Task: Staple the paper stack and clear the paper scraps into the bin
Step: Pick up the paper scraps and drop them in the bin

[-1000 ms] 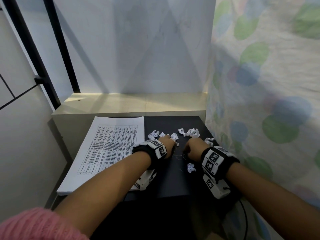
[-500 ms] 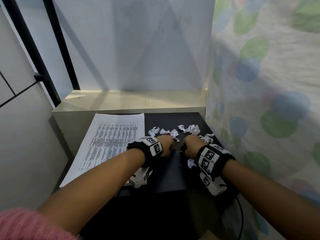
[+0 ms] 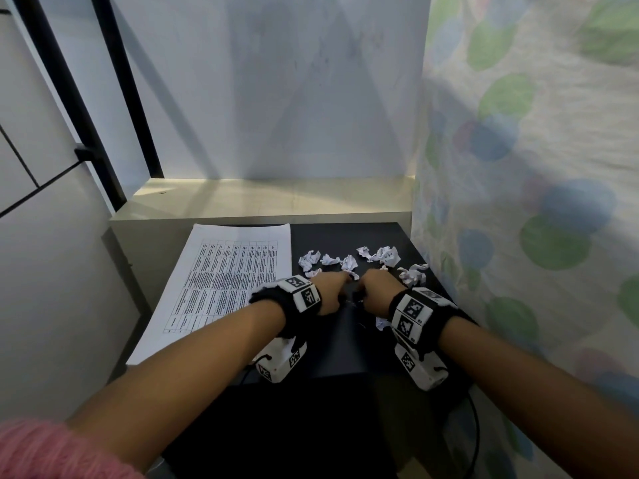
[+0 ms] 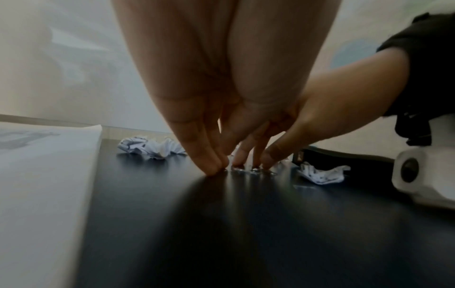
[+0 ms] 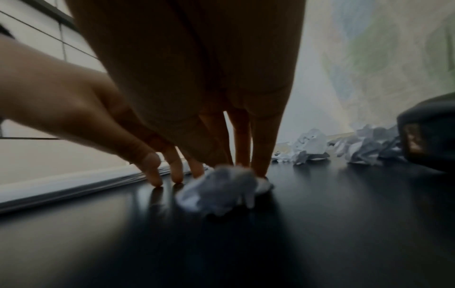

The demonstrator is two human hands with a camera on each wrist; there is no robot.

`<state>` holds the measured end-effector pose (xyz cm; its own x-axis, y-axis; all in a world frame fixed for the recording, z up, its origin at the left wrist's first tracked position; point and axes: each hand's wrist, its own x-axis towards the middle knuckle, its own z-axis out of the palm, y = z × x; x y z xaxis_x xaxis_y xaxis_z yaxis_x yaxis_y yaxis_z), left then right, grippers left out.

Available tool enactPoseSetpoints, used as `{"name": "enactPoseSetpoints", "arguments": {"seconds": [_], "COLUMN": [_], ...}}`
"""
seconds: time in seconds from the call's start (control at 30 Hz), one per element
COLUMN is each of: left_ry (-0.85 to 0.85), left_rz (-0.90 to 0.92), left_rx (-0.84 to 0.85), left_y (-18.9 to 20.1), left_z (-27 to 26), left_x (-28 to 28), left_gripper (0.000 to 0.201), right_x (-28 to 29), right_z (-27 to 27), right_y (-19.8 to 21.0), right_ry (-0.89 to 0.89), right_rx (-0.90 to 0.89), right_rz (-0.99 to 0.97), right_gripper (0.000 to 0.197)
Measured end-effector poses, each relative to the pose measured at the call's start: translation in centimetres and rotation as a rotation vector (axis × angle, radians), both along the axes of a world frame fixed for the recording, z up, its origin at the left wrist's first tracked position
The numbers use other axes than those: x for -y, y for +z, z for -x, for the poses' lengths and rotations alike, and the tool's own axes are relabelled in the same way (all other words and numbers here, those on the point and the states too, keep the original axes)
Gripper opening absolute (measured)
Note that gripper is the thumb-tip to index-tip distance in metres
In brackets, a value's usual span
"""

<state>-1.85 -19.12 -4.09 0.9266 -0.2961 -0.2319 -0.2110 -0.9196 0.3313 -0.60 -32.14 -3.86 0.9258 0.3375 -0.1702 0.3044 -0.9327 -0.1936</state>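
— Where's the paper stack (image 3: pixel 221 285)?
— Flat on the black tabletop (image 3: pixel 345 236), left side, a printed table on top.
— And the hands?
— Left hand (image 3: pixel 330 293) and right hand (image 3: pixel 378 292) meet, fingers straight, tips touching the tabletop beside crumpled scraps (image 3: pixel 349 262), holding nothing.

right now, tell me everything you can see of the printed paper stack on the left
The paper stack is white sheets lying flat on the left part of the black table, its left edge overhanging the table. The top sheet carries a dense printed grid of small text. The right wrist view shows several layered sheet edges. The left forearm crosses over its near right corner; neither hand grips it.
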Motion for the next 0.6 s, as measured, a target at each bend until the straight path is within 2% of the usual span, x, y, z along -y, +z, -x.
{"name": "enactPoseSetpoints", "arguments": {"seconds": [0.2,0.27,0.4,0.6], "left_ry": [0.003,0.024,-0.012,0.009], "left_rz": [0.055,0.021,-0.087,-0.079], "left_rx": [0.027,0.06,0.046,0.044], "left_y": [-0.3,-0.4,-0.4,-0.3], "left_z": [0.5,0.5,0.6,0.5], "left_x": [0.4,0.4,1.1,1.9], "left_gripper": [0.049,0.044,0.031,0.035], "right_x": [0.6,1.2,1.0,1.2], "right_z": [0.5,0.0,-0.2,0.0], "right_y": [0.4,0.5,0.3,0.9], "right_ry": [-0.016,-0.062,-0.091,-0.065], "right_rx": [-0.009,0.002,-0.003,-0.031], "right_rz": [-0.051,-0.082,-0.009,-0.071], "right_gripper": [0.024,0.026,0.024,0.022]}}
